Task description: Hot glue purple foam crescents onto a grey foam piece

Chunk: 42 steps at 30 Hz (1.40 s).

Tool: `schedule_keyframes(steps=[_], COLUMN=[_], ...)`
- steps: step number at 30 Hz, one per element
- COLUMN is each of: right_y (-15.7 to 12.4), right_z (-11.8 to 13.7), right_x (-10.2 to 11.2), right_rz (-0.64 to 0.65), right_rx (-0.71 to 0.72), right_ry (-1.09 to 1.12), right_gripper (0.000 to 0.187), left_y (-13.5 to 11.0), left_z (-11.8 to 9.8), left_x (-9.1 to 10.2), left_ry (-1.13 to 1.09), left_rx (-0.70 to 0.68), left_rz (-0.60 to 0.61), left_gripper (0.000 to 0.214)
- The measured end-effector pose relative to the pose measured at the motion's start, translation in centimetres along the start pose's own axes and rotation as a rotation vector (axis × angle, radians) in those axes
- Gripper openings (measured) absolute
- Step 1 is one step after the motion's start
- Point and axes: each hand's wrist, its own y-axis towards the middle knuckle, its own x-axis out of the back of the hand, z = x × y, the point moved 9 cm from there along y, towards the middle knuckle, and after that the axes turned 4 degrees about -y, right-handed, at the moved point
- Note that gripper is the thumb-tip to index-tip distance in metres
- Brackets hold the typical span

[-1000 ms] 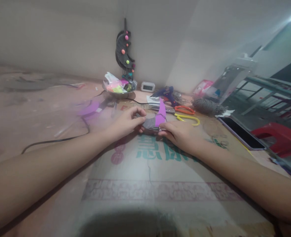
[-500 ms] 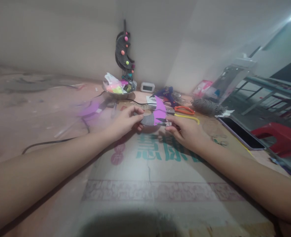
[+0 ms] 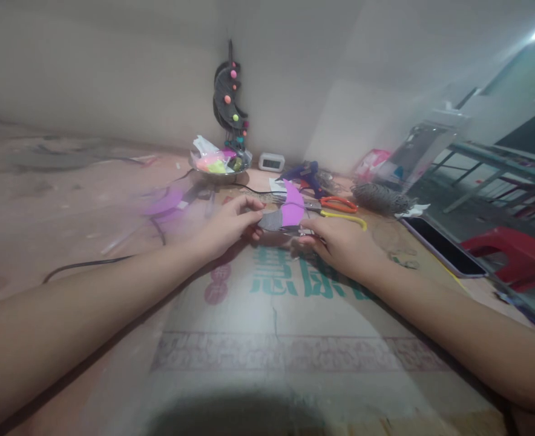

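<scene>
My left hand [image 3: 240, 219] is closed on the grey, yarn-wrapped end of a purple crescent cutout [image 3: 293, 206], holding it tilted above the cardboard. Grey yarn [image 3: 271, 220] covers that end, and a thin strand crosses the bare purple part. At the crescent's lower right edge, my right hand [image 3: 324, 237] pinches a small dark and silvery item [image 3: 302, 231], too blurred to name. Just behind the right hand lie scissors [image 3: 339, 204] with one orange and one yellow handle.
Printed cardboard [image 3: 276, 321] covers the table in front. Behind stand a metal bowl [image 3: 221, 176] of craft bits, a small digital clock [image 3: 272, 161] and a blue glue gun [image 3: 310, 177]. Rightward are a grey yarn skein [image 3: 380, 198] and a phone [image 3: 444, 245]. A decorated dark crescent [image 3: 229, 97] hangs behind.
My right hand has shifted slightly left and down with the small item, to beneath the crescent's edge. A strand now lies higher across the purple. My left hand keeps its hold.
</scene>
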Motion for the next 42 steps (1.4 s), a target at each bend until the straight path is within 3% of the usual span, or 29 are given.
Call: schedule_keyframes(steps=[42], right_y=[0.36], right_z=[0.73], right_x=[0.17], right_rz=[0.019], right_rx=[0.049], right_ry=[0.022], right_gripper=[0.033], left_y=[0.19], left_z=[0.43], left_x=[0.17], left_ry=[0.040], left_rx=[0.001], left_rz=[0.018], left_gripper=[0.012])
